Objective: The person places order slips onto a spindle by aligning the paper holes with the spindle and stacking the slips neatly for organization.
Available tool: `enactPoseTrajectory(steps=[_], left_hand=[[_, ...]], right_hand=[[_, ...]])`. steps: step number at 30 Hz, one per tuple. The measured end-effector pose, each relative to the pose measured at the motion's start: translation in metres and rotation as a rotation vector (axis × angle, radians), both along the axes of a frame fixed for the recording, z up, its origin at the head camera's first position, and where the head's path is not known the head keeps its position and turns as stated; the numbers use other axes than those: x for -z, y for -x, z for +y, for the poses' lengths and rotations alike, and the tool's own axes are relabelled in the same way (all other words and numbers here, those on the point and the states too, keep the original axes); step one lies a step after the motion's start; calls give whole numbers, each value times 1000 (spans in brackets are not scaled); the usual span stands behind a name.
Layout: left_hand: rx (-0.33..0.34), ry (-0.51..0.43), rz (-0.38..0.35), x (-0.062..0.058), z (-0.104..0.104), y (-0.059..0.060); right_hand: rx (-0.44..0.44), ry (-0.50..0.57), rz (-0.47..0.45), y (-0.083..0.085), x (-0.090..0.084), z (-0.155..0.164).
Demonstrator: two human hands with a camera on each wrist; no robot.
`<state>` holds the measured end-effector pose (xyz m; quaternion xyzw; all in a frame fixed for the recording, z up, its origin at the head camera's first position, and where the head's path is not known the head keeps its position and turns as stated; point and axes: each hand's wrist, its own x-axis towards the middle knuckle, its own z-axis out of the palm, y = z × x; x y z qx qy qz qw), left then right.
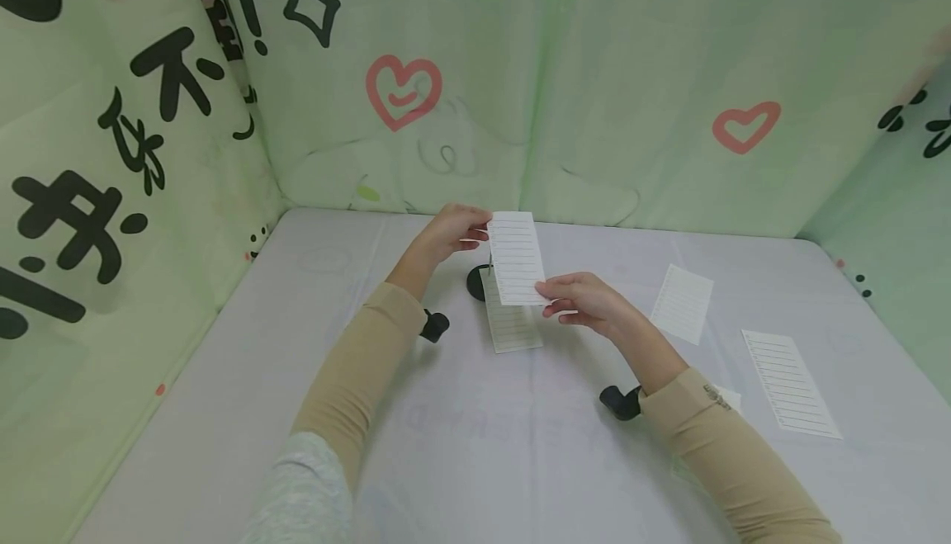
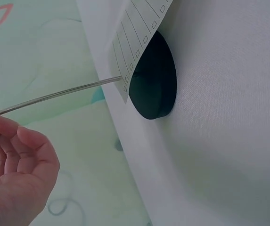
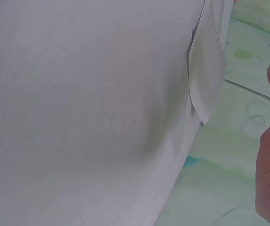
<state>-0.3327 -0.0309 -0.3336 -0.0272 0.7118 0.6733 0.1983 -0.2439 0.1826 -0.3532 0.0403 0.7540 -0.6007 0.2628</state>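
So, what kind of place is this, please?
Probably a small tabletop booth set up for recording: a white-covered table walled on three sides by green cartoon-print cloth, with lined paper slips and a black spike stand.

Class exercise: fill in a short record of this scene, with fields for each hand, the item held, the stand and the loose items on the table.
Left hand: pinches the slip's top edge
Right hand: pinches the slip's lower corner
Held slip: lined paper, lifted above the table
Spike stand: black round base, thin metal spike, one slip already on it
Loose slips: two on the white table, one nearer the hands, one further right
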Motion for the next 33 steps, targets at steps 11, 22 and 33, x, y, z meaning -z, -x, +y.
enactPoseTrajectory(steps=[11,22,33], left_hand=[[57,-15,34,4,-3,0],[55,-38,33,8,-3,2],[32,-21,58,11,-4,2]], right_hand=[[-21,-37,36,0,3,0],[-9,-39,26,2,4,-2],[-12,-44,31,2,5,-4]])
